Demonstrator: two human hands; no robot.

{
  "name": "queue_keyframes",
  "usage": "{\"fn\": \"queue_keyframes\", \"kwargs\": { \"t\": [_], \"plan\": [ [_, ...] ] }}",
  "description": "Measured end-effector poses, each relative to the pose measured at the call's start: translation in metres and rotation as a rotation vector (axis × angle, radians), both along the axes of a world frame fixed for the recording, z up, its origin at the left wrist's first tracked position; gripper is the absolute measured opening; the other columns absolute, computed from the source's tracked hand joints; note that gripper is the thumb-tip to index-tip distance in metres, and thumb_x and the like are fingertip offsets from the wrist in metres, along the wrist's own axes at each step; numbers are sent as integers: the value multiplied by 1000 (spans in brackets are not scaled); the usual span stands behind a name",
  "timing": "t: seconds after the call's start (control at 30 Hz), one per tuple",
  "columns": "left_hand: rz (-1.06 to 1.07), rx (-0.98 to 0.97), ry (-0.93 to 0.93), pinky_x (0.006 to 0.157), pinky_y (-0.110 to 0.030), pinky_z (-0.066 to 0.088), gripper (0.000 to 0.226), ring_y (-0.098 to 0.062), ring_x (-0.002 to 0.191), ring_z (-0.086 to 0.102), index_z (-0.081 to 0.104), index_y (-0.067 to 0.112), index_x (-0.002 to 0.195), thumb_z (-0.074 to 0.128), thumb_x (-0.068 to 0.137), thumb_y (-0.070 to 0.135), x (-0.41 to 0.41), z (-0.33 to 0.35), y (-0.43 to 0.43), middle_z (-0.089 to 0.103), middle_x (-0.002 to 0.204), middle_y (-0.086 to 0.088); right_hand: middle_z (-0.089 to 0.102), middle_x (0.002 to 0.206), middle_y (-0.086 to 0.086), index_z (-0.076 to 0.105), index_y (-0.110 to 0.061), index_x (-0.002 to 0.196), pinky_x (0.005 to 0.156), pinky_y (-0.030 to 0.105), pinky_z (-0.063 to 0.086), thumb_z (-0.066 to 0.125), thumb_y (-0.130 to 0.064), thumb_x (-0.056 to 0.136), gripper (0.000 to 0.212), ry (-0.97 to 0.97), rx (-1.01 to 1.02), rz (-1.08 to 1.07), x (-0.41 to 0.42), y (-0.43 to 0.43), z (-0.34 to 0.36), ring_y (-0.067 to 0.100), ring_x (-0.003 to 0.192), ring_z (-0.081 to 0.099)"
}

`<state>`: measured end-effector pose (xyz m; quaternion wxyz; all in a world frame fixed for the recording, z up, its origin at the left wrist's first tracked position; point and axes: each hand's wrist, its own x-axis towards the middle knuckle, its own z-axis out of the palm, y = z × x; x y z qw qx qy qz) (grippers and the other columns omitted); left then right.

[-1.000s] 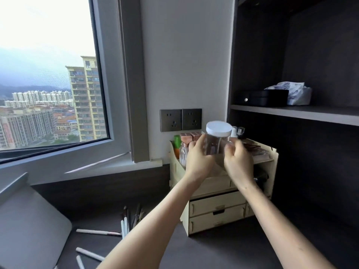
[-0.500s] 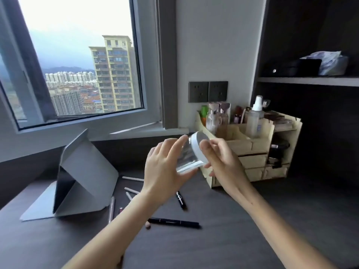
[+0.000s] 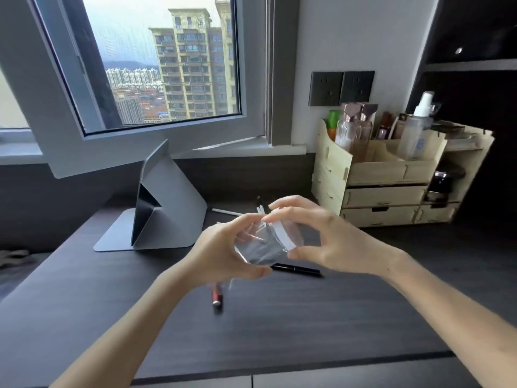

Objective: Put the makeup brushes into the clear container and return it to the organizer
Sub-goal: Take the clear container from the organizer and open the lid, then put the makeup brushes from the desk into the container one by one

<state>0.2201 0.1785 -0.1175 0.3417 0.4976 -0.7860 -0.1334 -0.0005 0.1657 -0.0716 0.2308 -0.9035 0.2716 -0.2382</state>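
Evidently the left hand [image 3: 223, 247] cradles the clear container [image 3: 260, 247] on its side above the desk [image 3: 307, 317] – steadying it – while the right hand [image 3: 330, 242] pinches its white lid [image 3: 282, 236], likely to unscrew it, brushes [image 3: 296, 269] lying loose below, the organizer [image 3: 391, 175] well apart.

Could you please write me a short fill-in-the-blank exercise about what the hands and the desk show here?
1. The left hand grips the clear container while the right hand holds its white ____.
2. The wooden organizer stands to the ____ of the hands.
3. The black pen lies on the ____.

Missing words: lid; right; desk
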Motion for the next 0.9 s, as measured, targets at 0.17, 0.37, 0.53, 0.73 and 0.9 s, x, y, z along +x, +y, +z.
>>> {"fn": "queue_keyframes", "kwargs": {
  "t": [0.17,0.37,0.53,0.73,0.9],
  "plan": [
    [-51,181,515,65,-21,54,72,-8,73,68,54,21,114,81,52,44,21,4,-6,71,93,3,52,126,2,58,-32,112,92,24,48,74,-4,76,49,-488,209,-220,-31,-23,-19,16,117,54],
    [91,91,872,67,-24,54,63,-14,85,71,52,24,109,87,58,40,44,-16,-9,71,103,-5,64,106,6,46,-37,81,91,47,50,82,-13,67,45,-342,206,-712,-63,-53,-112,28,100,61],
    [183,-15,1000,69,-25,57,51,-8,81,69,47,19,114,71,69,17,44,-30,-9,65,105,-6,62,114,4,51,-18,94,86,38,43,76,-26,73,34,-25,164,-829,-74,-62,-138,31,109,57],
    [249,-159,1026,75,-23,55,46,-9,90,66,48,27,106,78,72,17,57,-44,-10,62,112,-7,70,89,3,74,-17,88,70,37,49,57,-40,75,32,107,-544,-645,-34,-51,-131,29,81,64],
    [303,-310,995,81,-26,54,54,-24,105,61,46,27,110,81,68,22,68,-59,2,58,114,-12,66,71,0,74,-17,81,53,33,51,60,-40,73,28,298,-655,-530,11,-56,-138,25,64,61]
  ]
}}
